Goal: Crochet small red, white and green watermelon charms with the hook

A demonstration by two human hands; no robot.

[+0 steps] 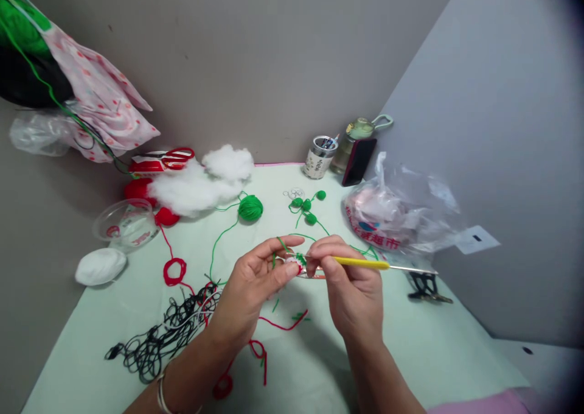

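Note:
Near the middle of the head view, my left hand [255, 280] pinches a small crochet piece [298, 260] in green, white and red. Green yarn [281, 243] loops over its raised fingers. My right hand [349, 286] is closed on a crochet hook [365, 262] with a yellow handle, its metal shaft pointing left. The hook's tip meets the crochet piece, though fingers and stitches hide the exact spot. Beyond my hands sits a green yarn ball [250, 208], with a strand trailing toward my left hand. To its right lie several small green crocheted balls [306, 204].
White stuffing [196, 185], scissors [179, 157] and a clear plastic tub [125, 222] occupy the back left. Tangled black cord [159, 338] and red yarn [175, 272] lie left. A pen tin [319, 158], phone [359, 162], plastic bag [396, 213] and black claw clip [427, 287] stand right.

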